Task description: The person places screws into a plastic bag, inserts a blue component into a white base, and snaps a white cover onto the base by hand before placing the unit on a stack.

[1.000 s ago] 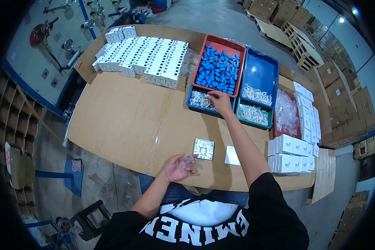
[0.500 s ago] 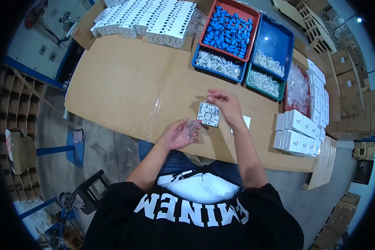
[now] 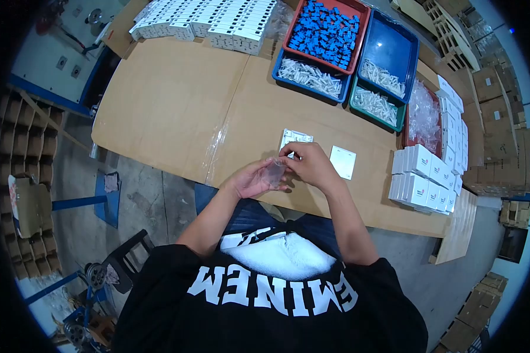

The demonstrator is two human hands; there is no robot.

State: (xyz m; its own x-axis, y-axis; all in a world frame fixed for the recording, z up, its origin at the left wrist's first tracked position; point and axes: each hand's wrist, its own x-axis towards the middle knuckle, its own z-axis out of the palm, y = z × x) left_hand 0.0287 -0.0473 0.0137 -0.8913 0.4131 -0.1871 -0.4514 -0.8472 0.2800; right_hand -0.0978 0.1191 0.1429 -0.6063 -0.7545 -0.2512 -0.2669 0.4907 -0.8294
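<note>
A small clear plastic bag (image 3: 274,172) rests in my left hand (image 3: 252,179), whose fingers curl around it with the palm turned up. My right hand (image 3: 310,167) comes in from the other side, its thumb and fingertips pinched at the bag's upper edge. Just beyond my hands, a square white moulded plate (image 3: 294,136) lies on the cardboard-covered table (image 3: 176,112), partly hidden by my right hand. To the right of that hand lies a flat white square plate (image 3: 343,162).
Blue pieces fill a red tray (image 3: 365,26). Below it, a blue tray (image 3: 277,73) and a green tray (image 3: 403,117) hold small whitish plugs. White boxes (image 3: 421,182) are stacked at the right. Rows of white units (image 3: 235,38) stand at the back left.
My right hand has come down from above the white moulded plate to the plastic bag in my left hand. The flat white plate now shows fully.
</note>
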